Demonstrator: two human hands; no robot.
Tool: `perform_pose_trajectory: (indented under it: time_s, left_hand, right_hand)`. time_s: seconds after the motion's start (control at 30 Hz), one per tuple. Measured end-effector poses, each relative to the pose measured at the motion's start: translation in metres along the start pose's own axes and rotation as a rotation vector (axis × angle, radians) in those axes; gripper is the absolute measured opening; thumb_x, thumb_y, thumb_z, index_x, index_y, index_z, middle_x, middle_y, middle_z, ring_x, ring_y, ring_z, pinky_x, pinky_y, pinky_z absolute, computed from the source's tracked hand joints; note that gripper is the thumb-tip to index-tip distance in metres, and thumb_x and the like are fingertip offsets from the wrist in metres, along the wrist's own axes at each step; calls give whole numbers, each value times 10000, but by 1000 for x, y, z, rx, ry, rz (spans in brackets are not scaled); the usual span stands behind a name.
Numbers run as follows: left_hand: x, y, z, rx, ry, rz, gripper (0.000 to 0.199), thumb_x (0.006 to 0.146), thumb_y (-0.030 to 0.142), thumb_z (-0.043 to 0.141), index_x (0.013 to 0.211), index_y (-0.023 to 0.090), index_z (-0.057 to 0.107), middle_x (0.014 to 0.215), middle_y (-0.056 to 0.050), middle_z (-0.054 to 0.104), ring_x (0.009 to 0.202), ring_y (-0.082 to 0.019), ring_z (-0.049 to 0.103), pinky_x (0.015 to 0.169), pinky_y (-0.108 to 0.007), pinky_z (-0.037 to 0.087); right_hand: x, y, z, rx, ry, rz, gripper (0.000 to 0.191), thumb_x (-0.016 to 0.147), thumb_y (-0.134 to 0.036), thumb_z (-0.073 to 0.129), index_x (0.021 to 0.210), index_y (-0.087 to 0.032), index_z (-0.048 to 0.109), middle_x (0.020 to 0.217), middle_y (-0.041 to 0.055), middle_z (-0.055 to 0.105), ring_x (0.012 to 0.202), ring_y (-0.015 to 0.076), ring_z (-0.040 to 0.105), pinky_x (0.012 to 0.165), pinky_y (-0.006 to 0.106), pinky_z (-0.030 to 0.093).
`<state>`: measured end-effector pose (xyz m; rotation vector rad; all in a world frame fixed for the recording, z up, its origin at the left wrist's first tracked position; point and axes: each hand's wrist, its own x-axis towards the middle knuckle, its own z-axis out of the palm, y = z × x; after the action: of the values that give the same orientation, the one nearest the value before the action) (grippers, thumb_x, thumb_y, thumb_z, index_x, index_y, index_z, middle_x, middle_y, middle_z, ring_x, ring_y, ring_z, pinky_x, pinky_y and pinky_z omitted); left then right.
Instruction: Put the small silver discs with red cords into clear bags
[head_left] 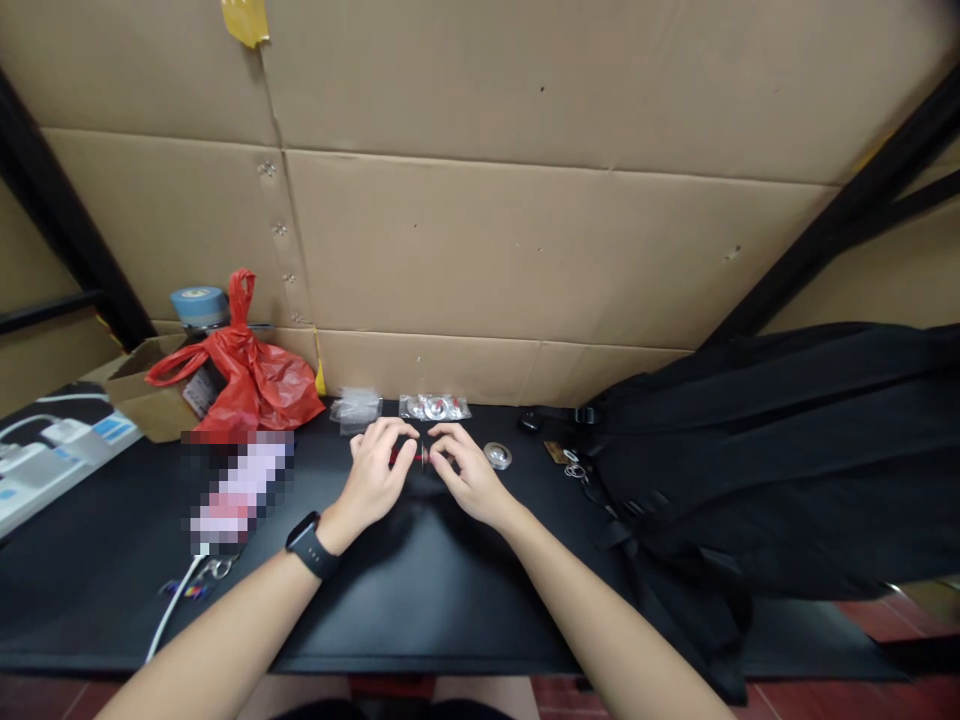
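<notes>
My left hand (380,462), with a dark watch (311,545) on its wrist, has its fingers curled around a small red piece (405,457), mostly hidden by them. A thin round edge (424,459), like a disc seen side-on, stands between my two hands. My right hand (466,470) is closed at the other side of that edge, thumb and fingers bent towards each other. What exactly it grips is too small to make out. Just right of it lies a round, clear, shiny piece (497,456). Behind the hands is a clear packet (434,407) with several round parts.
Clear plastic bags (356,408) lie by the cardboard wall (480,250). At left are a red plastic bag (259,375), a cardboard box (154,400), a power strip (67,470) and a blurred-out object with a white cable (169,615). A black backpack (787,460) fills the right side.
</notes>
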<state>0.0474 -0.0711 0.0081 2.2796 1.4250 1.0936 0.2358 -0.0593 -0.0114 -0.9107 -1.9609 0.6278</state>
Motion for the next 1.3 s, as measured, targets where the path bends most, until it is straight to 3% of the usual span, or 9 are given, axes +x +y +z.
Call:
perform_pose_trajectory:
  time_s: [0.17, 0.33, 0.47, 0.6, 0.67, 0.8, 1.03, 1.17, 1.3]
  left_hand:
    - [-1, -10, 3, 67, -121, 97, 288, 883, 379, 604, 1152, 277, 609, 1298, -45, 575, 1232, -264, 487, 1008, -425, 331]
    - [-2, -15, 7, 102, -149, 152, 417, 895, 370, 583, 1305, 301, 554, 1408, -65, 521, 1295, -281, 432, 1028, -458, 328]
    - [1, -18, 4, 170, -231, 223, 284, 928, 446, 553, 1167, 334, 657, 1394, -27, 550, 1322, -299, 390, 1032, -492, 304]
    - [13, -41, -14, 216, -120, 120, 304, 981, 357, 457, 1226, 295, 626, 1306, -59, 604, 1235, -256, 476, 1018, -462, 325]
    - [18, -58, -26, 251, -94, 69, 242, 946, 289, 504, 1118, 257, 670, 1200, -60, 648, 1169, -249, 520, 991, -434, 348]
    - [22, -81, -37, 225, -215, 107, 125, 839, 283, 660, 943, 241, 714, 1087, -40, 664, 1086, -241, 552, 941, -375, 376]
    - [19, -84, -19, 204, -267, 174, 105, 808, 252, 715, 911, 255, 734, 1053, -30, 639, 1073, -231, 549, 929, -363, 335]
    - [17, -83, -9, 236, -250, 196, 66, 839, 282, 686, 858, 250, 740, 1023, -34, 641, 1025, -226, 546, 894, -364, 325]
    - [18, -79, -8, 248, -242, 199, 118, 869, 284, 637, 813, 234, 727, 1016, -39, 645, 1014, -224, 545, 881, -366, 327]
  right_hand:
    - [0, 2, -6, -67, 4, -39, 143, 948, -248, 489, 853, -200, 585, 1194, 123, 522, 1156, 233, 552, 906, 354, 496]
    - [1, -1, -10, -113, -31, -81, 138, 938, -216, 499, 832, -193, 585, 1195, 123, 534, 1193, 235, 533, 1030, 402, 429]
    - [0, 3, -13, -168, -69, -78, 124, 922, -195, 514, 834, -191, 601, 1218, 120, 548, 1169, 231, 546, 1026, 409, 434]
    - [-2, 8, -18, -303, -184, -54, 123, 889, -198, 571, 782, -195, 634, 1208, 107, 579, 1142, 248, 537, 1005, 436, 445]
    - [-2, 12, -22, -359, -239, -35, 166, 906, -243, 578, 766, -196, 654, 1231, 109, 581, 1159, 261, 524, 1002, 446, 443]
    - [-2, 29, -42, -423, -254, 54, 203, 931, -359, 581, 838, -211, 683, 1147, 94, 621, 1079, 242, 573, 968, 423, 456]
    - [-11, 74, -89, -515, -168, 236, 398, 689, -228, 787, 1068, -196, 669, 1105, 96, 654, 1014, 245, 620, 918, 384, 479]
    - [-12, 83, -95, -442, -213, 341, 316, 697, -187, 752, 1006, -195, 685, 972, 52, 708, 811, 185, 651, 778, 306, 505]
    - [-11, 81, -92, -438, -167, 372, 416, 697, -207, 759, 1103, -192, 667, 1047, 67, 720, 798, 179, 661, 769, 295, 509]
